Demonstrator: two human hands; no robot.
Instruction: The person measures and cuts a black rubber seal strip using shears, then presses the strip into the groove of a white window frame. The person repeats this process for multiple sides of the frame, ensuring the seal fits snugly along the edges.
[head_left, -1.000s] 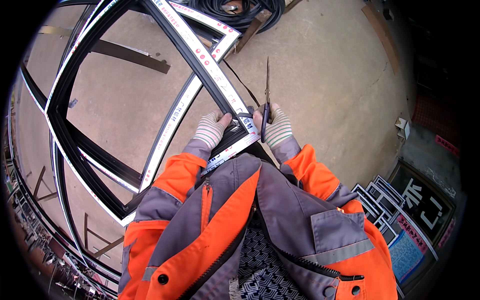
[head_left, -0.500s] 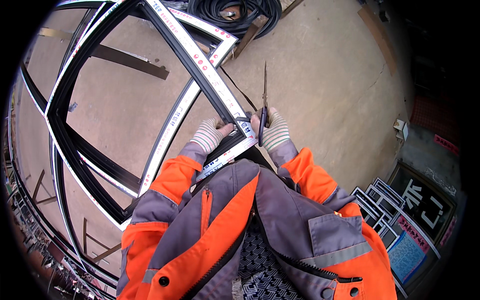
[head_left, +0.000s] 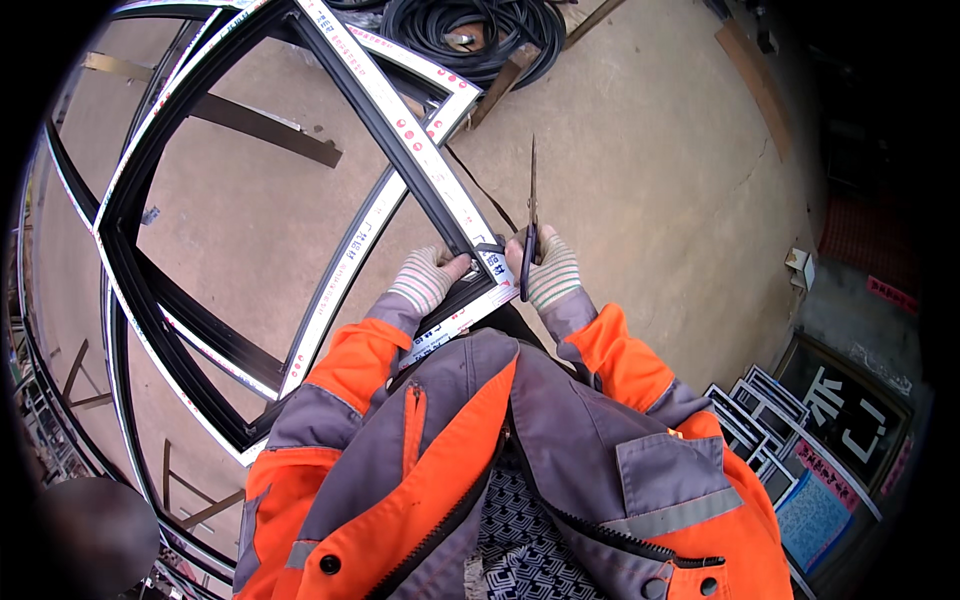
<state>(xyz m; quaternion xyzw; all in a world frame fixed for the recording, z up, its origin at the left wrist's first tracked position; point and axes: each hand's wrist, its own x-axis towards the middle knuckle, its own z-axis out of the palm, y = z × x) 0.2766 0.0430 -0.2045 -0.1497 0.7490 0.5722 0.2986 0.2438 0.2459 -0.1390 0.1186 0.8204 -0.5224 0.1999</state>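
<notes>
Apparently I'm at corner work: the left hand [head_left: 425, 279] pinches the white-and-black angular metal frame [head_left: 446, 182] near its corner, the right hand [head_left: 552, 268] grips slender dark-handled scissors [head_left: 532, 208]; next, I'd judge, calls for careful blades.

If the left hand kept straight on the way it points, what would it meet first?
Most likely the black-and-white frame, at its near corner: the left hand's thumb seems to touch it, though depth is hard to judge.
</notes>
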